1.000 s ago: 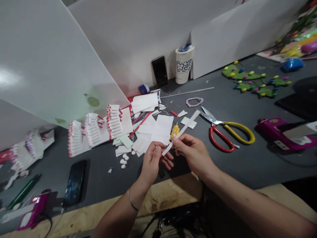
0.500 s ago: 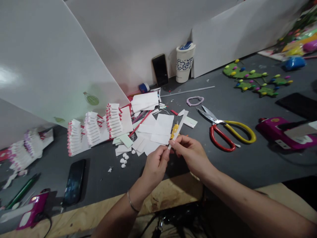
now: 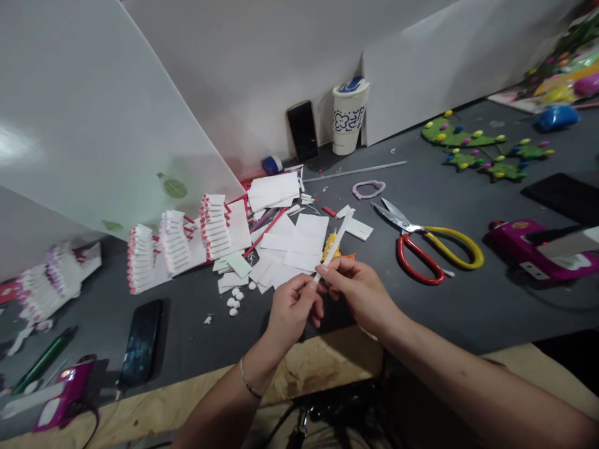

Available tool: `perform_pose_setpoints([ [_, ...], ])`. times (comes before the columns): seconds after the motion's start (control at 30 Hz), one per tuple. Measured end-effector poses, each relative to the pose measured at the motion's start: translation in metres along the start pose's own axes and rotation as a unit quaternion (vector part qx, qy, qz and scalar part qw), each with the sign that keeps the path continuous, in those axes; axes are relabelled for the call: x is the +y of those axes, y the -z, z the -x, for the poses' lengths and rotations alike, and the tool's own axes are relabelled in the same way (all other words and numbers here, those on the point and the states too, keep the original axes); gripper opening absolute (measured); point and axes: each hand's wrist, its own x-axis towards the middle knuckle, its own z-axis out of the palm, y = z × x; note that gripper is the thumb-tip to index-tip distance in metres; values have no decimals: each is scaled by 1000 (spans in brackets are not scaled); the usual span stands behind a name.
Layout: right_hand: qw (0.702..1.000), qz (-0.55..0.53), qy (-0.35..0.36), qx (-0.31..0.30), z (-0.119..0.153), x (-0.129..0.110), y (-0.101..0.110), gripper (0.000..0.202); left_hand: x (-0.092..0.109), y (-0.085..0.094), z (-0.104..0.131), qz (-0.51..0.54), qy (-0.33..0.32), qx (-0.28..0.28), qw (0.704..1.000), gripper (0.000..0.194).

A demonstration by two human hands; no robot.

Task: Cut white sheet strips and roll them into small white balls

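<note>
A narrow white paper strip (image 3: 341, 236) slants up and away between my two hands, above the table's front part. My left hand (image 3: 296, 307) pinches its lower end between thumb and forefinger, the other fingers loosely curled. Just to the right, my right hand (image 3: 358, 288) is closed on the strip a little higher up. Behind the strip lies a small yellow object (image 3: 330, 245), partly covered. White paper pieces (image 3: 306, 236) are spread to the left of it, with several small white balls (image 3: 233, 304) near them.
Scissors (image 3: 407, 228) with red and yellow handles lie open at the right. Cards with rolled white pieces (image 3: 216, 227) stand at the left. A cup (image 3: 347, 118) and a phone (image 3: 302, 131) are at the back. Another phone (image 3: 141, 343) lies front left. Purple device (image 3: 538, 252) at right.
My left hand has shifted slightly down and left, and its lower fingers have loosened. The strip has tilted a little with its lower end further left. My right hand has barely moved.
</note>
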Motion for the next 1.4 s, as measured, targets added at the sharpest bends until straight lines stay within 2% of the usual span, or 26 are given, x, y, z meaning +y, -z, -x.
perform_pose_setpoints([
  [0.23,1000,-7,-9,-23,-2,-2,-2,32,2,1,-1,0,-11,13,1000,34],
  [0.4,998,21,-42,-41,-2,0,-3,33,1,0,0,-22,-43,33,998,33],
  [0.57,996,87,11,-10,0,3,0,25,-7,1,-1,-55,-58,47,996,33],
  [0.73,989,134,53,15,-1,1,4,22,-13,2,-3,-76,-51,28,995,33],
  [0.9,993,109,32,11,-3,-2,5,28,-15,1,0,-63,-44,6,997,35],
  [1.17,998,60,8,16,-5,-6,7,33,-3,1,-1,45,-7,-32,998,50],
  [1.4,994,102,19,26,-4,-2,7,32,-1,1,-3,39,13,-36,998,43],
])
